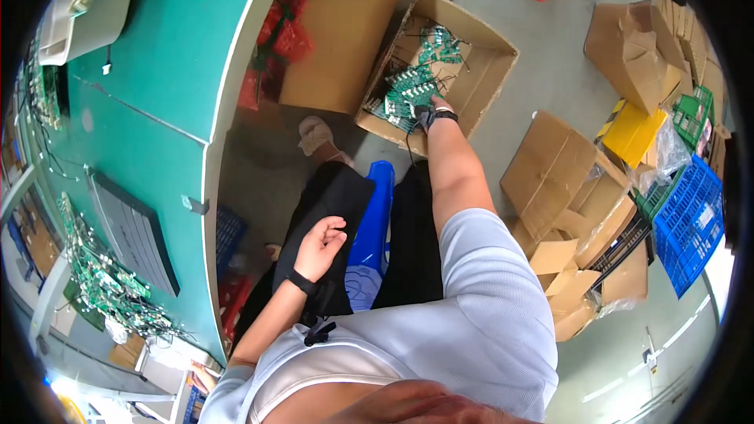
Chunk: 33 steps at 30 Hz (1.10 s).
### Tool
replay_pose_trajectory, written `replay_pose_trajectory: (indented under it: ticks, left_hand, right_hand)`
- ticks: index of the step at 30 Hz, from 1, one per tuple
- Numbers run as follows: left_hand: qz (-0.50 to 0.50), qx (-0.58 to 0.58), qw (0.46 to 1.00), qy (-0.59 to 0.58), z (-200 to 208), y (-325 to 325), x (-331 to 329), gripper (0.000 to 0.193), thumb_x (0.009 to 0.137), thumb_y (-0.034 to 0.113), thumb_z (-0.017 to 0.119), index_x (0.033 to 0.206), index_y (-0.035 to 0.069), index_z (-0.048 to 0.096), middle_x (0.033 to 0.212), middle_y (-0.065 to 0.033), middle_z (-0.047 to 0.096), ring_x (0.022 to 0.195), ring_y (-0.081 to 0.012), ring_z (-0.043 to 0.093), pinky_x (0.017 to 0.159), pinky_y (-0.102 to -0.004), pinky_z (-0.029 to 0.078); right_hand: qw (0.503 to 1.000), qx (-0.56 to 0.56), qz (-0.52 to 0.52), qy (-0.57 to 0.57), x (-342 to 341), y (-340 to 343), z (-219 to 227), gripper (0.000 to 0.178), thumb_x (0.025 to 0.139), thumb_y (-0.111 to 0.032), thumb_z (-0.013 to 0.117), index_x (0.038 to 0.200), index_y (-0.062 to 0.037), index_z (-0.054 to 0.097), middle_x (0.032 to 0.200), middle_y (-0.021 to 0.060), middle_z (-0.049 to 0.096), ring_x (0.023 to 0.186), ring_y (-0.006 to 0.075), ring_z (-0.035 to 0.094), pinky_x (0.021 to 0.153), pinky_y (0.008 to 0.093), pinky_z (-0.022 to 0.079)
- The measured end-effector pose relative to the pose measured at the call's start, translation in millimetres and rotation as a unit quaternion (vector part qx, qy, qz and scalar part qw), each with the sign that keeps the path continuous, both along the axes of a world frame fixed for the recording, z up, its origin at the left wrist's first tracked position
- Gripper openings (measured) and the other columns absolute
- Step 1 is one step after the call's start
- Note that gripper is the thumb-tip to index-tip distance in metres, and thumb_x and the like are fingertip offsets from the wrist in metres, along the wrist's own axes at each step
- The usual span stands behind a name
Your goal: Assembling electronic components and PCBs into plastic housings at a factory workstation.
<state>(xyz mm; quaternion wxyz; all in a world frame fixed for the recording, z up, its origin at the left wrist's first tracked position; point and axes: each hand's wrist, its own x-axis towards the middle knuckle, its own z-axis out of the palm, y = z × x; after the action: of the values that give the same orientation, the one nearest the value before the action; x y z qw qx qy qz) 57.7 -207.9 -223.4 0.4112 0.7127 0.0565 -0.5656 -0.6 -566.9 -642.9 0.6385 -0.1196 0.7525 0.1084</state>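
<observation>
My right arm reaches forward into a cardboard box [483,71] on the floor. Inside it lie several green circuit boards [440,45] with dark wires attached. At the near side of the box, my right hand [440,107] grips a bunch of circuit boards [416,88]; its thumb shows on the edge, while the boards and a dark band hide the other fingers. Over my lap, my left hand [320,247] is empty, its fingers loosely bent and the thumb apart from them. It touches nothing that I can see.
On the left stands a green worktable [165,71] with a dark grey panel [133,228] and a heap of circuit boards [110,286]. A blue stool [373,212] is between my legs. Opened cartons [550,177] and a blue crate [691,224] crowd the right.
</observation>
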Motion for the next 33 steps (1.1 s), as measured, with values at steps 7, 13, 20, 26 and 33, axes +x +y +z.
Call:
replay_pose_trajectory:
  ticks: [7, 13, 20, 26, 33]
  left_hand:
    - [0.06, 0.021, 0.998, 0.014, -12, 14, 0, 0.032, 0.098, 0.001, 0.065, 0.13, 0.002, 0.06, 0.121, -0.0078, 0.07, 0.106, -0.0122, 0.067, 0.095, -0.0268, 0.053]
    - [0.08, 0.03, 0.996, 0.034, -22, 17, 2, 0.032, 0.098, 0.001, 0.065, 0.13, 0.002, 0.06, 0.122, -0.0074, 0.07, 0.108, -0.0119, 0.067, 0.097, -0.0263, 0.051]
    - [0.044, 0.057, 0.997, 0.029, -16, 9, 5, 0.031, 0.099, -0.002, 0.06, 0.13, 0.0, 0.058, 0.124, -0.0087, 0.068, 0.109, -0.0142, 0.065, 0.1, -0.028, 0.051]
    - [0.083, 0.042, 0.995, 0.043, -16, 13, -3, 0.031, 0.099, -0.001, 0.06, 0.129, 0.0, 0.058, 0.124, -0.0086, 0.068, 0.108, -0.0141, 0.065, 0.099, -0.0282, 0.051]
    - [0.072, 0.037, 0.996, 0.024, -13, 18, -17, 0.03, 0.098, 0.0, 0.062, 0.128, 0.0, 0.059, 0.124, -0.009, 0.068, 0.108, -0.0152, 0.065, 0.099, -0.0286, 0.051]
  right_hand:
    - [0.962, -0.078, -0.196, -0.173, -10, 39, 4, 0.037, 0.094, -0.036, 0.075, 0.117, -0.0092, 0.067, 0.105, 0.0113, 0.075, 0.084, 0.0338, 0.074, 0.066, 0.0544, 0.061]
    - [0.977, 0.045, -0.096, -0.184, -4, 19, 38, 0.039, 0.092, -0.04, 0.077, 0.114, -0.0092, 0.067, 0.099, 0.0099, 0.074, 0.087, 0.0322, 0.072, 0.076, 0.0538, 0.06]
    - [0.995, 0.07, 0.066, -0.028, 7, 11, 34, 0.047, 0.089, -0.045, 0.08, 0.117, -0.0103, 0.064, 0.088, 0.0075, 0.072, 0.066, 0.0298, 0.068, 0.058, 0.0475, 0.058]
    - [0.991, 0.038, 0.107, -0.072, -15, 10, -12, 0.046, 0.091, -0.04, 0.079, 0.12, -0.0107, 0.06, 0.084, 0.0091, 0.071, 0.058, 0.0293, 0.065, 0.05, 0.047, 0.054]
    - [0.954, 0.291, 0.034, 0.068, -6, -26, 43, 0.035, 0.094, -0.034, 0.076, 0.117, -0.0128, 0.062, 0.081, 0.0097, 0.071, 0.06, 0.0286, 0.066, 0.051, 0.0472, 0.054]
